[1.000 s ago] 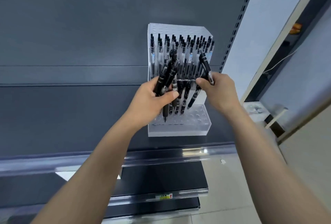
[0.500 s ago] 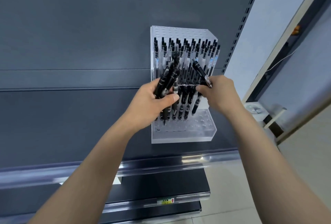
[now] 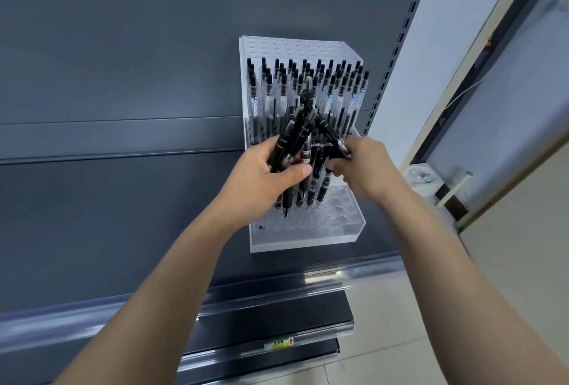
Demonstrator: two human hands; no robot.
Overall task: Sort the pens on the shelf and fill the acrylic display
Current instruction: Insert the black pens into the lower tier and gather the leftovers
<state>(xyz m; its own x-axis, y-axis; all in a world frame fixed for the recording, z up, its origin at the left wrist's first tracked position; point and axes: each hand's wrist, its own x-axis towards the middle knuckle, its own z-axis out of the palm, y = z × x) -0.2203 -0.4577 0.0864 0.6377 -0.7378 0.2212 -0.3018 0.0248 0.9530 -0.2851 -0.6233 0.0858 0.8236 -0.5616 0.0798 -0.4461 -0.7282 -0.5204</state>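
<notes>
A clear acrylic display (image 3: 308, 235) with stepped rows of holes stands on the dark shelf (image 3: 123, 218). Its back rows hold several black-capped pens (image 3: 335, 95); a few black pens (image 3: 317, 178) stand in a middle row, and the front holes show no pens. My left hand (image 3: 261, 178) is shut on a bundle of black pens (image 3: 292, 141), held upright in front of the display. My right hand (image 3: 366, 166) pinches one black pen (image 3: 331, 135) that slants up and left, its top touching the bundle.
The shelf's metal front rail (image 3: 277, 283) runs below the display, with lower shelves and a price label (image 3: 278, 344) beneath. A perforated upright (image 3: 397, 46) borders the shelf on the right. Beyond it are a white wall, a door frame and tiled floor.
The single pen in my right hand has swung left, its top now meeting the bundle. Both hands stay in front of the display; the view has shifted slightly.
</notes>
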